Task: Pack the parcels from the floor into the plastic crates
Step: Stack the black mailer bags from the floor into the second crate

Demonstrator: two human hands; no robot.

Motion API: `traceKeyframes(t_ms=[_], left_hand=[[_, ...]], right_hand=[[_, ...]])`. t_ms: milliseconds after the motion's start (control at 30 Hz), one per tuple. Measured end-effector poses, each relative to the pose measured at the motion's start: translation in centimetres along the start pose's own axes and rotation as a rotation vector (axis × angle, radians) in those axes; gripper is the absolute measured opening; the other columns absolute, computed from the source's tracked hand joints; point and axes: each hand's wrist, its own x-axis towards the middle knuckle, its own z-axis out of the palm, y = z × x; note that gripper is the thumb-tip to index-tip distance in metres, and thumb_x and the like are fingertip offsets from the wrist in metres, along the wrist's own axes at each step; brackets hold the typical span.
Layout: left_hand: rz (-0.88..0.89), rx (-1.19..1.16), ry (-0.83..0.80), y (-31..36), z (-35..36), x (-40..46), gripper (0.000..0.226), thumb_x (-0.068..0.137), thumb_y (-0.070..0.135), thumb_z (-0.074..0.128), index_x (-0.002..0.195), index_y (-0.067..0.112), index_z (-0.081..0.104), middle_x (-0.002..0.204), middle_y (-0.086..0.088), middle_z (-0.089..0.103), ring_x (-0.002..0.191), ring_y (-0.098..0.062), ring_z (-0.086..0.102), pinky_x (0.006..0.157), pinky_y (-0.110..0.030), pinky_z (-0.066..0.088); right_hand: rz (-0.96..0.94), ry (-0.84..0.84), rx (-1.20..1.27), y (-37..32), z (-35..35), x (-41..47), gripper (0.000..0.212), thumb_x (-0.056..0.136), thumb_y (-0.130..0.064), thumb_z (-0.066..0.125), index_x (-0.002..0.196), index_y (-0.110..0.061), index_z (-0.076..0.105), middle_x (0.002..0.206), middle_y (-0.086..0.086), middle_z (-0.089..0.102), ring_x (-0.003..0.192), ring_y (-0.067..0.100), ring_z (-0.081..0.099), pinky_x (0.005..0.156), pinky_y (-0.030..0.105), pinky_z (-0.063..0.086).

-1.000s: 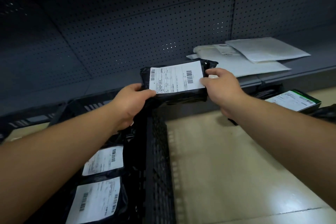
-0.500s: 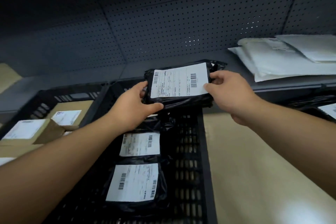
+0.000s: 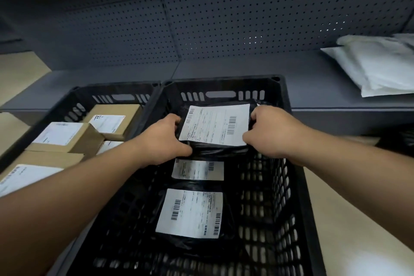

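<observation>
A black plastic-wrapped parcel (image 3: 216,126) with a white barcode label is held over the far end of a black slatted crate (image 3: 289,188). My left hand (image 3: 164,139) grips its left edge and my right hand (image 3: 271,130) grips its right edge. Below it in the crate lie two more black parcels with white labels: one partly covered (image 3: 198,170) and one nearer me (image 3: 190,214).
A second black crate (image 3: 89,101) on the left holds several brown cardboard boxes (image 3: 65,139) with white labels. White padded mailers (image 3: 376,65) lie on the dark shelf at the right. A perforated dark back panel rises behind. Pale floor shows on the right.
Both hands have carried the black parcel leftward and down, from beside the crate to inside its far end. The view has swung left, bringing the crate of cardboard boxes into sight.
</observation>
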Motion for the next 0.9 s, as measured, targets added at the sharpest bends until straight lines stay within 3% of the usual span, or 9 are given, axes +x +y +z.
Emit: traceKeyframes(t_ms=[67,200,333,400,467,533,667,800,900], left_hand=[[-0.021,0.079,-0.043,-1.0,0.0,0.0,0.077,0.073,0.033,0.083,0.139,0.025,0.043,0.114,0.012,0.061,0.095,-0.005,0.062,0.08,-0.026,0.054],[-0.038,0.148,-0.107,-2.1,0.1,-0.2,0.105,0.075,0.031,0.083,0.158,0.026,0.018,0.128,0.006,0.053,0.103,-0.012,0.06,0.086,-0.026,0.052],[-0.031,0.187,-0.205,-3.0,0.4,-0.2,0.107,0.077,0.024,0.079,0.156,0.04,0.009,0.118,0.001,0.058,0.085,-0.013,0.066,0.062,-0.023,0.056],[-0.04,0.273,-0.241,-3.5,0.7,-0.2,0.109,0.075,0.029,0.078,0.156,0.042,0.007,0.129,-0.003,0.054,0.091,-0.018,0.066,0.074,-0.032,0.06],[-0.058,0.361,-0.258,-3.9,1.0,-0.1,0.109,0.077,0.032,0.077,0.159,0.038,0.006,0.14,-0.006,0.046,0.105,-0.024,0.063,0.085,-0.033,0.057],[-0.061,0.414,-0.262,-4.1,1.6,0.1,0.107,0.08,0.032,0.077,0.161,0.033,0.007,0.145,-0.008,0.041,0.116,-0.029,0.058,0.092,-0.034,0.053],[-0.044,0.493,-0.283,-4.6,3.1,0.6,0.088,0.086,0.026,0.069,0.157,0.023,0.019,0.139,-0.013,0.041,0.115,-0.033,0.057,0.094,-0.038,0.052],[-0.027,0.561,-0.257,-5.1,4.4,1.5,0.071,0.089,0.019,0.065,0.15,0.016,0.03,0.134,-0.016,0.042,0.109,-0.033,0.059,0.081,-0.033,0.048],[-0.014,0.615,-0.202,-5.5,5.2,1.8,0.056,0.088,0.017,0.068,0.138,0.014,0.043,0.138,-0.017,0.037,0.105,-0.033,0.059,0.08,-0.034,0.049]], right_hand=[[0.025,-0.032,0.02,-0.4,1.1,0.2,0.023,0.086,-0.014,0.058,0.107,-0.019,0.067,0.104,-0.002,0.072,0.081,0.022,0.07,0.062,0.031,0.059],[0.078,-0.077,0.066,-0.9,3.2,0.9,0.024,0.085,-0.016,0.059,0.108,-0.013,0.058,0.102,0.004,0.07,0.084,0.025,0.069,0.064,0.035,0.057],[0.122,-0.133,0.036,-1.6,4.9,1.1,0.048,0.089,-0.019,0.058,0.132,-0.012,0.038,0.104,0.005,0.063,0.088,0.026,0.066,0.072,0.037,0.059],[0.123,-0.167,0.018,-1.8,5.7,1.0,0.055,0.089,-0.018,0.057,0.139,-0.015,0.034,0.102,0.003,0.061,0.087,0.024,0.065,0.073,0.038,0.059],[0.101,-0.212,-0.022,-2.2,6.4,1.1,0.048,0.089,-0.016,0.057,0.134,-0.016,0.041,0.106,0.004,0.061,0.088,0.023,0.063,0.062,0.031,0.052],[0.07,-0.27,-0.081,-2.6,7.0,1.2,0.037,0.09,-0.015,0.055,0.127,-0.013,0.052,0.113,0.008,0.065,0.091,0.026,0.065,0.061,0.026,0.046],[0.033,-0.361,-0.107,-2.9,8.6,2.3,0.036,0.092,-0.014,0.058,0.126,-0.005,0.061,0.123,0.016,0.066,0.095,0.026,0.058,0.087,0.036,0.053],[0.105,-0.409,-0.106,-2.4,9.6,3.9,0.037,0.09,-0.015,0.06,0.126,-0.009,0.063,0.113,0.014,0.069,0.086,0.028,0.068,0.069,0.032,0.049],[0.161,-0.409,-0.059,-2.2,9.7,4.7,0.039,0.088,-0.017,0.065,0.127,-0.011,0.064,0.12,0.013,0.068,0.107,0.032,0.07,0.09,0.039,0.058]])
